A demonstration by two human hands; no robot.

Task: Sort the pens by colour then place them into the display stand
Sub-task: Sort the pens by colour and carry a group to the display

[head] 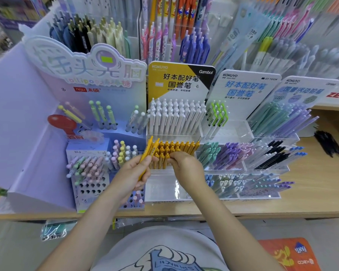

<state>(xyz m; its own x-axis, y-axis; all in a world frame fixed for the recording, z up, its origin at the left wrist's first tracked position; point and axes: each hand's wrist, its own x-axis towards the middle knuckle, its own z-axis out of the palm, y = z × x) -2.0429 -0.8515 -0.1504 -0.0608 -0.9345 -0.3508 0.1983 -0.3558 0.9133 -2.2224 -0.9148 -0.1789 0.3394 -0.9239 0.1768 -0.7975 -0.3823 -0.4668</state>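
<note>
My left hand (134, 173) grips a small bundle of yellow pens (150, 148), their tops pointing up and away. My right hand (186, 165) rests with curled fingers against the row of yellow pens (176, 149) standing in the middle tier of the clear display stand (164, 190). What the right fingers pinch is hidden behind the hand. White pens (174, 116) fill the tier behind. The front tier of the stand holds no pens.
A lilac lollipop-pen stand (90, 169) is at the left, with pastel pens in holes. Trays of green, purple, black and blue pens (249, 155) lie to the right. Loose black pens (328, 142) lie on the wooden counter (311, 200).
</note>
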